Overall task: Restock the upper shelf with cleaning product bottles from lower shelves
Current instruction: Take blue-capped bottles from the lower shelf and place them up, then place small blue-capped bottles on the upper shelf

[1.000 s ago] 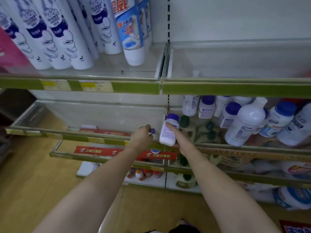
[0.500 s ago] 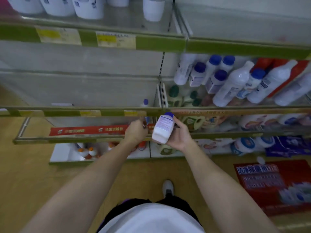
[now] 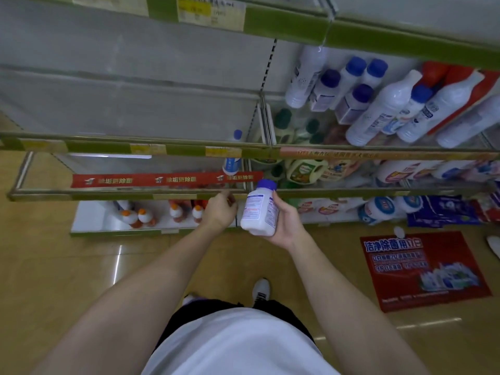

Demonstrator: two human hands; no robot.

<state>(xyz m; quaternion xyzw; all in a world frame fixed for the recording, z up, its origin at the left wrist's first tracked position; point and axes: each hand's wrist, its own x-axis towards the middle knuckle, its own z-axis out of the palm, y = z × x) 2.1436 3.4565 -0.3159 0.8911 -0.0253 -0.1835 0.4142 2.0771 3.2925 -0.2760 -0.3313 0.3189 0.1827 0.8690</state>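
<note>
My right hand grips a white bottle with a blue cap, tilted, in front of the low shelf rail. My left hand is beside it on the left, back to the camera, fingers loosely curled at that rail with nothing seen in them. Just beyond it a lone small blue-capped bottle stands on the left shelf bay. Several white bottles with blue caps fill the right bay. The upper shelf's green edge runs along the top.
Orange-capped bottles stand on the bottom shelf at left. Green-capped jugs sit right of the divider. A red floor sticker lies on the tan floor at right. My shoe is below.
My view has tipped downward and the upper shelves slid out of frame. Both hands came down from the middle shelf to the low rail, the right one still holding the bottle.
</note>
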